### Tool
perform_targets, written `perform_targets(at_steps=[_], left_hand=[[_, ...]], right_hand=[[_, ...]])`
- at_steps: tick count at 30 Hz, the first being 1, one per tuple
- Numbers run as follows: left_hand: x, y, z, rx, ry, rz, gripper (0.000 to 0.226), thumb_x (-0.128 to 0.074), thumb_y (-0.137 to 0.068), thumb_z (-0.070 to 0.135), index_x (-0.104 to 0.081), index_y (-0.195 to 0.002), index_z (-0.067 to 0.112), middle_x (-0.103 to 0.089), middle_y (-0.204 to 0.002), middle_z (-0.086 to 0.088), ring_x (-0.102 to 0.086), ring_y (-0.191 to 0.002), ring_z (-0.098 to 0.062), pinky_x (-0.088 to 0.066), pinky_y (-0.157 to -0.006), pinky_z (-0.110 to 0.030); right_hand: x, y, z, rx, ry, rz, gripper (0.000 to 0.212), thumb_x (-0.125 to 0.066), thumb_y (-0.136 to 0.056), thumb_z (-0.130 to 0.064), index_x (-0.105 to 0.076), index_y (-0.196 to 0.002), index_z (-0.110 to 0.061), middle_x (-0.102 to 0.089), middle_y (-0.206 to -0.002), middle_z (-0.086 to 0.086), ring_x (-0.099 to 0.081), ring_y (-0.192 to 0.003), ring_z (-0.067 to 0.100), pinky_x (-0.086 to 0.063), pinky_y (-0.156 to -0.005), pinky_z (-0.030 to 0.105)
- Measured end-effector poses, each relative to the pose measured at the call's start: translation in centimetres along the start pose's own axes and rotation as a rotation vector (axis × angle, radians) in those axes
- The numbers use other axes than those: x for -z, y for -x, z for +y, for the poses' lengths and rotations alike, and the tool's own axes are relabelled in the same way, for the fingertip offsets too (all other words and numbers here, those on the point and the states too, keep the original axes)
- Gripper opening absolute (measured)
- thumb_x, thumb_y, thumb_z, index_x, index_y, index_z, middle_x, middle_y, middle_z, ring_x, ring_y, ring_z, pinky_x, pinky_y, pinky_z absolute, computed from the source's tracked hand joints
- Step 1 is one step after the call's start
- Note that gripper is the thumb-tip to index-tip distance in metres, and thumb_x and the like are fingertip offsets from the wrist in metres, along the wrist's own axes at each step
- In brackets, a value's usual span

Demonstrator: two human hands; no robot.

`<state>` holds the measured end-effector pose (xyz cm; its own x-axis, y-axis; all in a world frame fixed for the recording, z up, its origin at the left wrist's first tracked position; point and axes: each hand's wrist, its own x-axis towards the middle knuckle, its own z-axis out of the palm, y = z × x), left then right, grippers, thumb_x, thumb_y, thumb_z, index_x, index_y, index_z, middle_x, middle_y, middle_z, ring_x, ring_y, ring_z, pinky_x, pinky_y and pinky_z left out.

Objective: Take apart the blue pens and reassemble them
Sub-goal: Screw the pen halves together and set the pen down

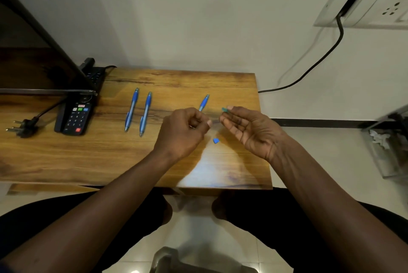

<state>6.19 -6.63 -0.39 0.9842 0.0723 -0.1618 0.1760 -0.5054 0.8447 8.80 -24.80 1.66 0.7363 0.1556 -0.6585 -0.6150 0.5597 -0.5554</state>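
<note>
Two whole pens (131,109) are laid left of centre. A third pen (204,102) is gripped in the left hand (183,131), a teal part (224,109) pinched in the right hand (249,129); the blue piece (216,140) below may be swept off the counter (66,157).

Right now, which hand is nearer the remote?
Left. The left hand, gripping a blue pen, sits right of the remote, past two loose pens. The right hand, pinching a small teal part, is farther right still.
</note>
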Motion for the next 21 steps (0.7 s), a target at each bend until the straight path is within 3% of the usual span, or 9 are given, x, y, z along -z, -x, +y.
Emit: perform_targets(at_steps=[4,6,9,13,17,19,21], left_hand=[[-1.8,0.8,-0.3,-0.222,-0.371,-0.054,0.025,-0.082,-0.089,0.031,-0.078,-0.112,0.024,-0.077,-0.094,0.006,-0.069,-0.082,-0.004,-0.057,-0.078,-0.027],[-2.4,1.0,-0.2,-0.289,-0.482,-0.067,0.021,-0.078,-0.091,0.029,-0.079,-0.111,0.021,-0.076,-0.098,0.001,-0.068,-0.088,-0.012,-0.049,-0.079,-0.023],[-3.1,1.2,-0.4,-0.334,-0.550,-0.071,0.015,-0.072,-0.096,0.027,-0.079,-0.108,0.020,-0.070,-0.102,-0.002,-0.067,-0.095,-0.021,-0.053,-0.084,-0.033],[-3.7,1.0,-1.1,-0.337,-0.558,-0.059,0.013,-0.069,-0.098,0.023,-0.076,-0.109,0.021,-0.063,-0.101,0.004,-0.064,-0.093,-0.019,-0.046,-0.079,-0.028],[-3.9,1.4,-1.6,-0.276,-0.411,0.008,0.007,-0.073,-0.094,0.023,-0.068,-0.095,0.027,-0.063,-0.090,0.014,-0.061,-0.080,-0.004,-0.051,-0.072,-0.025],[-3.8,1.5,-1.6,-0.159,-0.160,0.044,0.009,-0.078,-0.092,0.021,-0.071,-0.093,0.026,-0.071,-0.082,0.012,-0.068,-0.077,-0.002,-0.055,-0.070,-0.018],[-3.7,1.3,-1.3,-0.048,0.164,0.051,0.008,-0.081,-0.091,0.017,-0.077,-0.096,0.022,-0.077,-0.081,0.002,-0.074,-0.075,-0.007,-0.061,-0.072,-0.024]], right_hand=[[0.6,0.1,-0.1,0.005,-0.006,0.011,0.007,-0.071,-0.089,0.002,-0.066,-0.094,0.004,-0.072,-0.088,0.020,-0.074,-0.084,0.026,-0.065,-0.073,0.029],[0.7,0.2,0.0,0.010,-0.007,0.019,0.007,-0.071,-0.089,0.003,-0.066,-0.094,0.004,-0.072,-0.088,0.020,-0.074,-0.084,0.025,-0.065,-0.072,0.029],[1.1,0.1,0.1,0.011,-0.008,0.033,0.008,-0.071,-0.089,0.004,-0.065,-0.096,0.004,-0.072,-0.087,0.020,-0.072,-0.086,0.027,-0.065,-0.070,0.028],[1.4,0.3,0.0,0.011,-0.027,0.032,0.006,-0.069,-0.089,0.006,-0.065,-0.091,0.003,-0.071,-0.087,0.020,-0.071,-0.089,0.027,-0.065,-0.070,0.029],[1.6,0.3,-0.2,0.019,-0.035,0.030,0.009,-0.068,-0.089,0.007,-0.064,-0.086,0.000,-0.070,-0.088,0.019,-0.070,-0.089,0.026,-0.065,-0.069,0.028],[1.5,0.2,0.1,0.013,-0.020,0.024,0.011,-0.068,-0.090,0.007,-0.063,-0.085,-0.001,-0.069,-0.086,0.017,-0.070,-0.085,0.024,-0.065,-0.071,0.028],[1.6,0.1,0.3,0.006,-0.011,0.014,0.009,-0.066,-0.091,0.008,-0.063,-0.091,0.000,-0.070,-0.085,0.017,-0.072,-0.079,0.022,-0.064,-0.073,0.028]])
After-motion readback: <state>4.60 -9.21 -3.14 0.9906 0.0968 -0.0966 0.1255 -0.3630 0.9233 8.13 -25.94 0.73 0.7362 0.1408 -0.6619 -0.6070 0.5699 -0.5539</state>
